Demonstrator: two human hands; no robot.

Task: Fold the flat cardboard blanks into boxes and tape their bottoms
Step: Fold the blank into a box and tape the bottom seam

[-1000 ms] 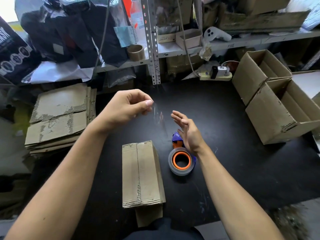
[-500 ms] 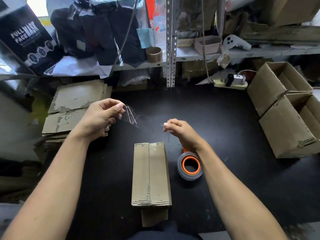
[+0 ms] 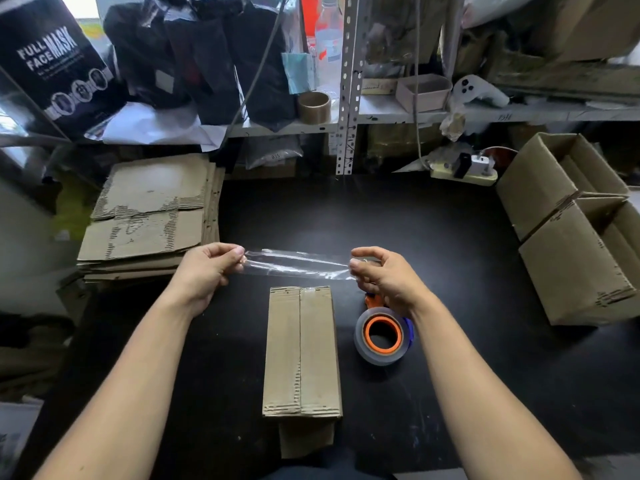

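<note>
- A person stretches a clear strip of packing tape (image 3: 298, 265) taut between two hands, above the far end of a brown, upturned cardboard box (image 3: 302, 351) on the black worktable (image 3: 450, 254).
- The left hand (image 3: 207, 268) pinches one tape end between thumb and fingers; the right hand (image 3: 384, 275) pinches the other, remaining fingers loosely curled.
- To land it well, the strip likely needs turning to run along the centre seam where the bottom flaps meet, kept tight to avoid wrinkles, then pressed flat.
- The orange-cored tape roll (image 3: 382, 336) lies just right of the box; flat cardboard blanks (image 3: 149, 216) wait stacked at left.
</note>
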